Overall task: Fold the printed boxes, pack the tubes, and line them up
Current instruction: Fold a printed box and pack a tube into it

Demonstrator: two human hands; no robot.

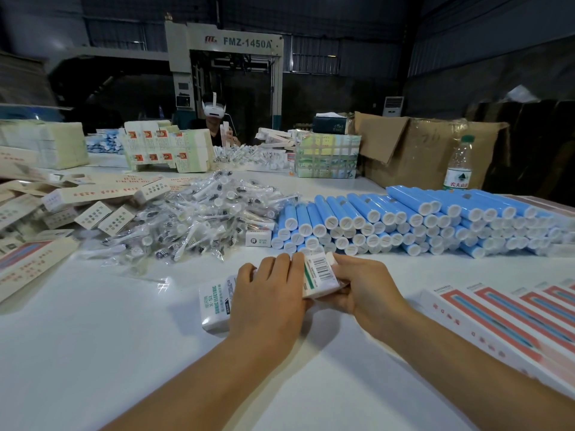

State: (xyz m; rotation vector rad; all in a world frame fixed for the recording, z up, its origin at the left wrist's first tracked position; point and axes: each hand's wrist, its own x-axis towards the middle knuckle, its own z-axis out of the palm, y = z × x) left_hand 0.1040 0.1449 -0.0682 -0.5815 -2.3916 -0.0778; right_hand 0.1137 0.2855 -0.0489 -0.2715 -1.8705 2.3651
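- While both hands work one printed box [320, 276] just above the white table [93, 353], the grip is split: left hand [267, 293] lies over its middle with fingers curled across the top face, right hand [361, 284] wraps the far end from the side, thumb near the barcode panel.
- Likely reason: left pins the body flat and square, right handles the end flap. Can't tell if the flap is tucked yet, or whether a tube is inside.
- Box lies slanted, near end with the green lettering pointing at the camera, far end almost touching the front of the blue tubes [404, 219].
- Tubes are stacked in a bank with white caps facing the worker, so one can be pulled straight out by the right hand.
- Finished boxes [497, 318] sit in a side-by-side row at the right, where packed ones would go next.
- Bagged brush heads [193, 219] are heaped ahead-left; flat and folded cartons [77, 197] are piled further left.
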